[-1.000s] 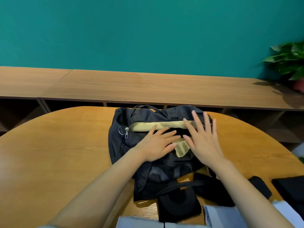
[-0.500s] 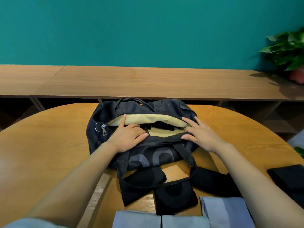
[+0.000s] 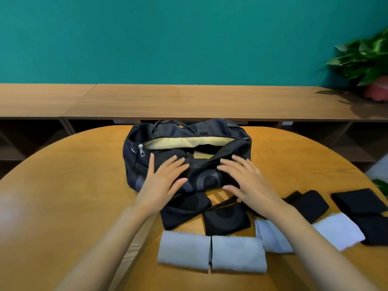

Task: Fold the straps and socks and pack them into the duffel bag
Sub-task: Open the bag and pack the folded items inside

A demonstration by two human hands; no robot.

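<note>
While the duffel bag (image 3: 189, 143) sits unzipped at the far middle of the table (image 3: 63, 196), nothing folded has visibly gone in; only tan lining shows in the mouth.

Head view:
- Left hand (image 3: 161, 181): flat, fingers straight, palm on the bag's near wall. Grips nothing.
- Right hand (image 3: 245, 179): fingers spread and straight, also resting on the near wall. Grips nothing.
- Grey folded socks (image 3: 184, 250) lie side by side at the near edge, more grey pieces (image 3: 340, 229) to the right.
- Black folded pieces (image 3: 184, 208) lie just in front of the bag, others (image 3: 310, 204) off right. Edges are smeared, so I cannot tell straps from dark socks.
- The bag's handle (image 3: 222, 203) loops down over the black pieces.

Risks, as judged:
1. Both palms flatten the near wall, so the mouth is narrow. A bundle pushed in could catch the lip and spring open.
2. Lifting a black piece from under the handle may drag the handle or tug the bag.
3. The folds are loose and unsecured; a one-handed pickup likely undoes them.
4. The right forearm passes close over the grey pieces and could sweep them out of order.
</note>
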